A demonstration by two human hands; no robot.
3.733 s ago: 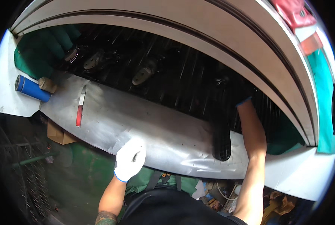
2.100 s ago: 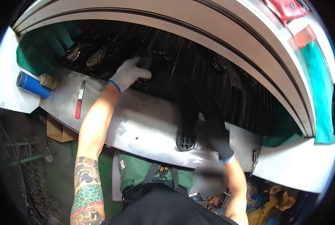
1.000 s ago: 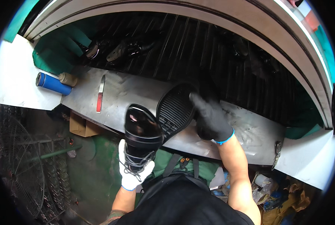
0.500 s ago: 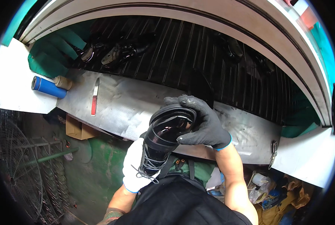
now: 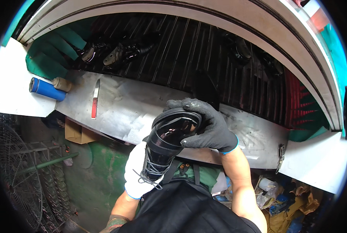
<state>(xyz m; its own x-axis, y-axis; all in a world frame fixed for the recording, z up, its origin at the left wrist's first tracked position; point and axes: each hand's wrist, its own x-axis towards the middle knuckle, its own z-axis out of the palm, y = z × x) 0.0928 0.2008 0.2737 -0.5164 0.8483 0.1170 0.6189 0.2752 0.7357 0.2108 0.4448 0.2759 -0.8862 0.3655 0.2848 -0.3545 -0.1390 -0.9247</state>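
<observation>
A glossy black lace-up shoe [image 5: 166, 144] is held over the near edge of the metal table, toe pointing away from me and grey laces hanging loose. My left hand [image 5: 134, 179], in a white glove, grips it from below and the left; its fingers are mostly hidden under the shoe. In a dark grey glove, my right hand [image 5: 216, 132] wraps round the toe, fingers over the front edge of the sole and thumb on the right side. Just beyond that hand stands a dark shape [image 5: 206, 91] that I cannot make out.
The metal table [image 5: 115, 103] bears a red-handled knife [image 5: 94, 105]. Left of it lie a blue roll [image 5: 47, 89] and a tan roll [image 5: 61, 84]. Several black shoes [image 5: 121, 56] sit on the dark slatted conveyor [image 5: 177, 50]. A wire fan guard [image 5: 16, 178] stands at lower left.
The view has shifted slightly. A red glow now shows inside the right end of the conveyor opening. Both hands keep nearly the same hold on the shoe.
</observation>
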